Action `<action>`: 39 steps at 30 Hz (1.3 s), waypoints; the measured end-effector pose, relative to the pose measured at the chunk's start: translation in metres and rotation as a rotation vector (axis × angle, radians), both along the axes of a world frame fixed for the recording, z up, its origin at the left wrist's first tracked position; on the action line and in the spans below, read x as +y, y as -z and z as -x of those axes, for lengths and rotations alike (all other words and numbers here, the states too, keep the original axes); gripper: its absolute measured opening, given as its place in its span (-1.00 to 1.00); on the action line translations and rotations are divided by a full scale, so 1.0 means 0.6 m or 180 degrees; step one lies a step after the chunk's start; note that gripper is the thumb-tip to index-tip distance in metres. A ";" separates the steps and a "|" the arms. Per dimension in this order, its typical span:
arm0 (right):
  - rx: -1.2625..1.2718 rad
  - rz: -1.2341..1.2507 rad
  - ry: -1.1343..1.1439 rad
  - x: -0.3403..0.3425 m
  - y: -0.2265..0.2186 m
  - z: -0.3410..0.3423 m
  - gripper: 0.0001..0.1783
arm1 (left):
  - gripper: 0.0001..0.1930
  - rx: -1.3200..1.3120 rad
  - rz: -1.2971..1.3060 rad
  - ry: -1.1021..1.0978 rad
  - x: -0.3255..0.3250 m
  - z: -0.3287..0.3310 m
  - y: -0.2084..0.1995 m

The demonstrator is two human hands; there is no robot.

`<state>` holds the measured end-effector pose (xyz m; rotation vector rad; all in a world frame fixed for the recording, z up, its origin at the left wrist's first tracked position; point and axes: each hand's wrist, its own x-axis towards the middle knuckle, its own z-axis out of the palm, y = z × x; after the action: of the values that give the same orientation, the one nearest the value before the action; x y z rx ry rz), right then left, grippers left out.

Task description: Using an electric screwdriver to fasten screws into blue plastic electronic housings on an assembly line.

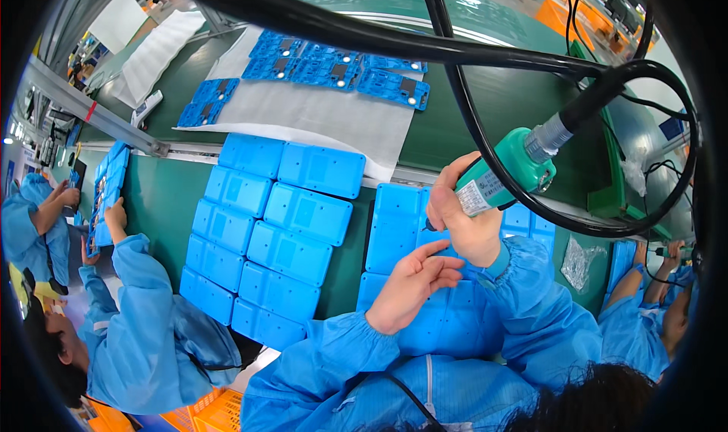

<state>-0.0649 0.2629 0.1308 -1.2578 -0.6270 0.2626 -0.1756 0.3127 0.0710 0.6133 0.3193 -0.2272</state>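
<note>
Left panels (277,242): 2 blue columns, 10 o'clock from the left hand (406,288).
Left hand: fingers loosely half-curled over the near panels (440,318); looks empty, can't tell for sure.
Near panels: on the bench (345,273), below both hands.
Right hand (466,231): wrapped round the green driver (497,175), 1 o'clock from left hand.
Driver body: leans toward 2 o'clock; working end unclear.
Driver step: looks like driver work over near panels.
Driver next: probably calls for squaring up, left fingers clear.
</note>
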 end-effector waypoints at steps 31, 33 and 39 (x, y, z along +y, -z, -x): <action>-0.0018 -0.0847 -0.0583 -0.043 -0.102 0.033 -0.67 | -0.89 0.0088 0.0638 -0.0786 0.014 0.048 -0.036; 0.0050 -0.0846 -0.0604 -0.043 -0.100 0.038 -0.66 | -0.89 0.0071 0.0647 -0.0769 0.014 0.049 -0.035; 0.0427 -0.1124 -0.0518 -0.039 -0.088 0.040 -0.66 | -0.88 0.0128 0.0700 -0.0739 0.014 0.050 -0.030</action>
<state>-0.0889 0.2393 0.1835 -0.8447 -0.6294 0.3515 -0.2054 0.3212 0.0891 0.3511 0.3955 -0.0501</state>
